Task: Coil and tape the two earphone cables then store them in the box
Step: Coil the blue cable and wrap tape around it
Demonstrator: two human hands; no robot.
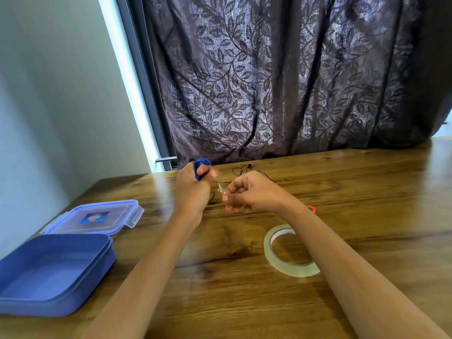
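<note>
My left hand [193, 189] is closed around a coiled blue earphone cable [202, 163], whose loops stick out above the fingers. My right hand [247, 192] pinches a small clear piece of tape [221, 189] just to the right of the coil. A black earphone cable [241, 170] lies loose on the wooden table [367, 192] behind both hands, partly hidden by them. The roll of clear tape [281, 260] lies flat under my right forearm. The open blue box [53, 272] stands empty at the near left.
The box's clear lid [97, 216] with blue clips lies on the table behind the box. A small red object [311, 208] peeks out past my right wrist. A dark leaf-patterned curtain [281, 81] hangs at the table's far edge; a wall is on the left.
</note>
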